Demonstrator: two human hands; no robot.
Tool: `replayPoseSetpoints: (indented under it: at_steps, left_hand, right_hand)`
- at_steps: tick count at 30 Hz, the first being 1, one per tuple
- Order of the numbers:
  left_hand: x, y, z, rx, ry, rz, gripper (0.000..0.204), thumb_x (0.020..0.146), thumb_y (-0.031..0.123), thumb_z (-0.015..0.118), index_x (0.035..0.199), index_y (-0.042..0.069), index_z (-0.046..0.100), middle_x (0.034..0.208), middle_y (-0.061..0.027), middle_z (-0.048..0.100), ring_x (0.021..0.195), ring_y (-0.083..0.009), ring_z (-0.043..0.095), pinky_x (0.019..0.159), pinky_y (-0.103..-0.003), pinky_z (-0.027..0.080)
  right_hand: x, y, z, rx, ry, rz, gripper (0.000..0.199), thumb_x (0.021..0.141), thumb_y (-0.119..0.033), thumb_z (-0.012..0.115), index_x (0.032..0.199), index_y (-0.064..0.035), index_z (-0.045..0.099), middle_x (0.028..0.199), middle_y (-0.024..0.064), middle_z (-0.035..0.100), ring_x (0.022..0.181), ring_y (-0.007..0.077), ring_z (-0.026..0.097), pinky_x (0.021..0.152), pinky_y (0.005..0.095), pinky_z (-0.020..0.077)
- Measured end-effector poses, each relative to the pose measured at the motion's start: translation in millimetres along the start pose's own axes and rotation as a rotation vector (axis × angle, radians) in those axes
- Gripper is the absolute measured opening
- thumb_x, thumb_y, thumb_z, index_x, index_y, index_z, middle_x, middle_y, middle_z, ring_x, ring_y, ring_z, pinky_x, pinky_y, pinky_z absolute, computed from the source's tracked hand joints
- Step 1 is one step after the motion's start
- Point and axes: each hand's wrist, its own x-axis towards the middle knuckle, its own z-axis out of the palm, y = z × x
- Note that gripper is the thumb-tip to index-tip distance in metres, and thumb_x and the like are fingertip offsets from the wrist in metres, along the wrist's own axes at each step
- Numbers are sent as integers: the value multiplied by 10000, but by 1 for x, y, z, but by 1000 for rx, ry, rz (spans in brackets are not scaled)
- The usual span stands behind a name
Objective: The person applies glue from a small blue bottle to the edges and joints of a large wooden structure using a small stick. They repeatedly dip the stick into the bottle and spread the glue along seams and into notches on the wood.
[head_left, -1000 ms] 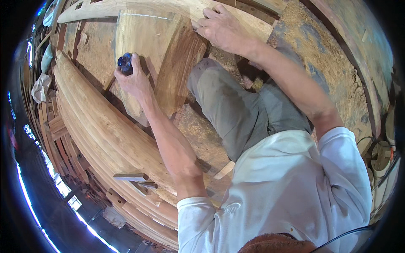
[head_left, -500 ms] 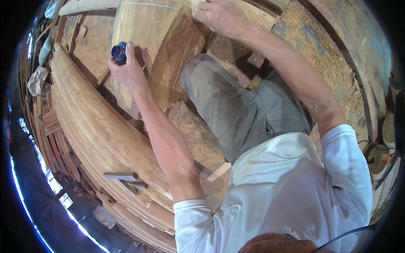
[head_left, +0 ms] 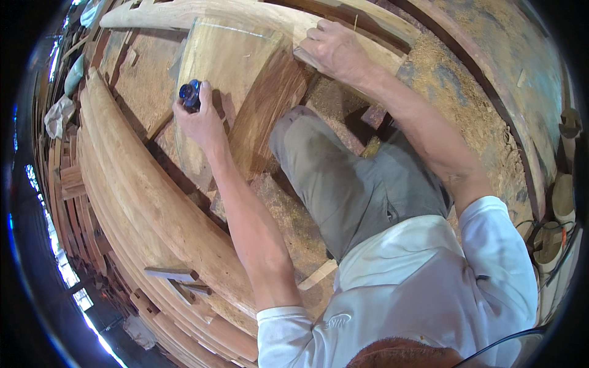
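Note:
My left hand (head_left: 201, 124) is closed around a small, glossy blue bottle-shaped thing (head_left: 189, 94) with a round end. It is over the pale upper face of a thick wooden block (head_left: 230, 52), which has a light line across its far end. Farther right, my right hand (head_left: 337, 50) has its fingers curled down at a long curved timber (head_left: 264, 17), just past the block's far right corner. What those fingers grip is hidden. A thin yellowish stick (head_left: 355, 23) shows beside the right hand.
Long curved timbers (head_left: 153, 190) lie stacked on the left, with short offcuts (head_left: 172, 273) on them. Sawdust and shavings (head_left: 469, 101) cover the ground to the right. Another long plank (head_left: 491, 80) bends along that side. My knee (head_left: 300, 132) is close to the block.
The view has shifted, so the block, timbers and both hands appear lower, and more of the curved timber shows. The left hand keeps hold of the blue thing; the right hand's fingers stay curled.

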Motion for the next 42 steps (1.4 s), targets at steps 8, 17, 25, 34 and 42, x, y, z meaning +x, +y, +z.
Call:
replayPoseSetpoints:
  at_steps: [8, 17, 25, 34, 42]
  left_hand:
    - [-2, 5, 0, -15, -15, -15, 545, 917, 344, 868, 1201, -58, 633, 1047, -111, 668, 913, -208, 632, 819, -357, 525]
    - [3, -5, 3, 3, -69, 2, 527, 946, 303, 839, 1266, -40, 599, 1058, -101, 695, 871, -174, 681, 674, -307, 560]
    - [-1, -5, -7, 29, -13, 70, 504, 938, 331, 836, 1171, -74, 646, 1031, -141, 677, 885, -248, 636, 792, -418, 533]
    - [-101, 56, -2, 16, -119, 72, 482, 931, 142, 827, 1310, -77, 626, 1147, -142, 695, 937, -198, 682, 786, -324, 574]
    - [-107, 69, 18, -53, -107, -10, 504, 927, 86, 827, 1356, -57, 604, 1137, -144, 710, 953, -202, 694, 834, -317, 578]
  right_hand:
    - [-1, 5, -2, 114, 55, 57, 104, 852, -146, 744, 871, -47, 719, 953, 71, 691, 1020, 292, 650, 904, 438, 590]
    - [0, 8, -6, 87, 45, 112, 145, 906, -179, 718, 938, -40, 744, 954, 86, 697, 995, 312, 668, 911, 428, 621]
    - [-45, -20, -31, 487, 124, 349, 167, 913, -102, 746, 1070, -79, 799, 900, 101, 725, 853, 276, 673, 812, 412, 601]
    - [-131, -38, -96, 827, 97, 618, 232, 916, -46, 770, 1140, 12, 788, 922, 141, 740, 829, 245, 693, 734, 378, 545]
    - [-131, 13, -125, 901, 457, 752, 209, 975, -75, 719, 1166, -19, 786, 998, 75, 769, 836, 156, 692, 742, 296, 547]
